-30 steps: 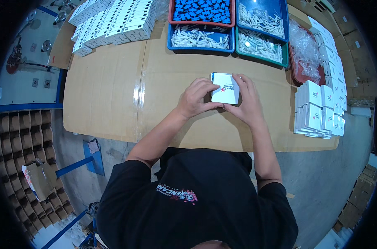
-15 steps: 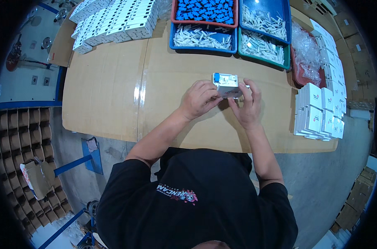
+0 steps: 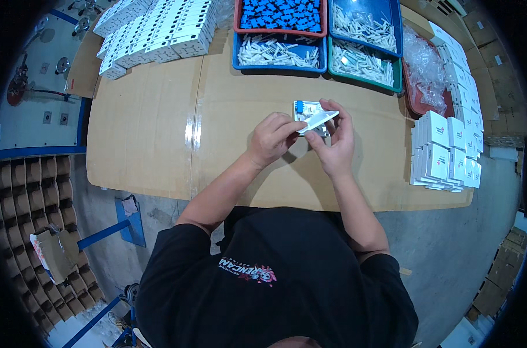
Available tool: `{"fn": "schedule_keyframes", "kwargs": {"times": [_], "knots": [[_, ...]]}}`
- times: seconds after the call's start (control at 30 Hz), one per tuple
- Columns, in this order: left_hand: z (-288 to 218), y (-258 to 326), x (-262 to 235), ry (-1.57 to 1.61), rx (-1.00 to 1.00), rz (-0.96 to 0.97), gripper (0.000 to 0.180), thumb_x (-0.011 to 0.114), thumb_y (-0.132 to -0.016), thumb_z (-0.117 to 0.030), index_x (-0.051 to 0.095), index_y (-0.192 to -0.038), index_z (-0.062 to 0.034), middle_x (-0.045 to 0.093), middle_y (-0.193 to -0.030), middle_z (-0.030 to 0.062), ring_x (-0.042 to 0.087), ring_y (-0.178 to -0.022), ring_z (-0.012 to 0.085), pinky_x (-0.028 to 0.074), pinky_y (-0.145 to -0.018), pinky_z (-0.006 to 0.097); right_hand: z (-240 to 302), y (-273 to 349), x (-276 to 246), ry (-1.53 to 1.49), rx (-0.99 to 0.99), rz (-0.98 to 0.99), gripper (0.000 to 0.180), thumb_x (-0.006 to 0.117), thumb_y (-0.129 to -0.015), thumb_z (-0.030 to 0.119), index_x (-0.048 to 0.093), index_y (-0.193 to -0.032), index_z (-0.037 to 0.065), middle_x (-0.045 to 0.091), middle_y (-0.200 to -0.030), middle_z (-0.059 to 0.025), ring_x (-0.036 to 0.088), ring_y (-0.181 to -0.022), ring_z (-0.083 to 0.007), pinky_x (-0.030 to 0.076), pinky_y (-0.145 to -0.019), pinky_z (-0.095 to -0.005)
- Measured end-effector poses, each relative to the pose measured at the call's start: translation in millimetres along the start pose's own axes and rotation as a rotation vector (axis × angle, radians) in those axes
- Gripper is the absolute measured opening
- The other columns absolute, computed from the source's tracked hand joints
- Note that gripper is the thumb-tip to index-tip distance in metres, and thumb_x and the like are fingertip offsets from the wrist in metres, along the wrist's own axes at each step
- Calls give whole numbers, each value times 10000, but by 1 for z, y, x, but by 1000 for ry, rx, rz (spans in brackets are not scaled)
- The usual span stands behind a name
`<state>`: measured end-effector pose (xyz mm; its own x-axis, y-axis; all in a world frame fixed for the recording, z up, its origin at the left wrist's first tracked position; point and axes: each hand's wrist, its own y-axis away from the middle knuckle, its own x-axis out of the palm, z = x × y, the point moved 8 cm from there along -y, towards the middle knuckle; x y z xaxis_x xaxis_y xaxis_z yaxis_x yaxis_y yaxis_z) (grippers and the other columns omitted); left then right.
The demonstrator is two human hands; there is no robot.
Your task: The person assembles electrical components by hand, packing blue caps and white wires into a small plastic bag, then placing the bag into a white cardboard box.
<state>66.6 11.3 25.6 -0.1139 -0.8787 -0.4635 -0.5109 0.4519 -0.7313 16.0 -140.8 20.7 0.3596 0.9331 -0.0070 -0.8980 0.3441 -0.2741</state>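
Between my hands, above the cardboard-covered table, is a small white plastic case (image 3: pixel 311 107) with a blue piece (image 3: pixel 299 107) at its far left corner. A flat white panel (image 3: pixel 319 120) lies tilted across the case, its right end raised. My left hand (image 3: pixel 273 137) pinches the panel's left near edge with thumb and forefinger. My right hand (image 3: pixel 336 142) grips the right side, thumb at the near edge and fingers at the far side, around case and panel. Whether the panel is joined to the case is hidden by the fingers.
Trays hold blue pieces (image 3: pixel 283 15) and white sticks (image 3: pixel 279 52) at the back. Stacked white cases (image 3: pixel 176 32) stand far left; white panels (image 3: pixel 443 151) are piled at right beside a red tray (image 3: pixel 414 95) with clear plastic bags. The cardboard tabletop (image 3: pixel 141 127) has a taped seam.
The panel now shows tilted across the case, where a flat printed side faced me before. My right hand has shifted slightly left and up, and the view has moved a little.
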Motion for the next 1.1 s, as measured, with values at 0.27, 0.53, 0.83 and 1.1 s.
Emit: {"fn": "schedule_keyframes", "kwargs": {"times": [0.27, 0.53, 0.83, 1.1], "knots": [[0, 0, -3, -23, -9, -18, 494, 754, -632, 70, 729, -1083, -130, 639, -853, 52, 654, -786, 244, 549, -647, 354, -9, -8, 1, -168, 143, -9, 498, 739, -907, 94, 505, -1337, 7, 574, -1366, -125, 585, -1191, -186, 476, -1040, -356], [3, 1, 0, -13, -24, 4, 483, 760, -641, 75, 725, -1081, -124, 640, -877, 60, 647, -815, 247, 548, -671, 357, -10, -8, -9, -171, 142, -30, 306, 558, -1023, 113, 584, -1300, -16, 637, -1320, -139, 605, -1181, -177, 472, -1025, -327], [3, 1, 1, 23, -45, 25, 460, 774, -680, 70, 722, -1099, -113, 641, -893, 68, 642, -815, 253, 545, -665, 354, -9, -12, -19, -103, 152, -54, 310, 477, -1075, 158, 628, -1258, -41, 682, -1243, -160, 634, -1167, -202, 470, -1044, -341], [26, 15, 9, 257, -418, 91, 381, 733, -883, -66, 645, -1252, -35, 652, -945, 121, 663, -830, 241, 545, -700, 329, -8, -13, -23, 154, 25, 66, 231, 623, -1012, 99, 685, -1200, -20, 710, -1133, -101, 663, -1004, -136, 529, -859, -266]]}}
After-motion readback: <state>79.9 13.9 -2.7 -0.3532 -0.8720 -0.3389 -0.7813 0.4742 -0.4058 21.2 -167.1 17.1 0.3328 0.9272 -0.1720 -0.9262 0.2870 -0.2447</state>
